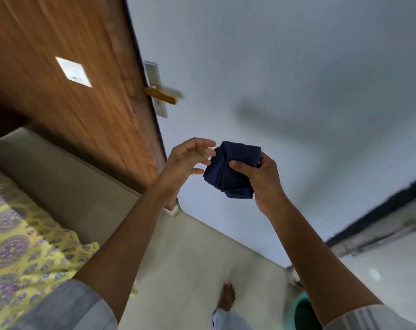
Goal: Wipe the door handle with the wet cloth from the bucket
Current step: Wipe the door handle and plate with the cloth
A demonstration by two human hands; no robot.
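A folded dark blue cloth [233,170] is held up in front of me, in the middle of the view. My right hand [261,179] grips it, thumb across its front. My left hand [188,160] is just left of the cloth, fingers spread, fingertips at or near its left edge. The door handle [161,95], a brass-coloured lever on a pale metal plate, sticks out from the edge of the brown wooden door [71,67], above and to the left of my hands. A green bucket [302,310] shows partly at the bottom right, behind my right forearm.
A bed with a yellow and purple patterned sheet [19,246] lies at the left. A pale wall [273,67] fills the right. My bare foot [227,296] stands on the light tiled floor [190,258]. A white switch plate [73,72] is on the door.
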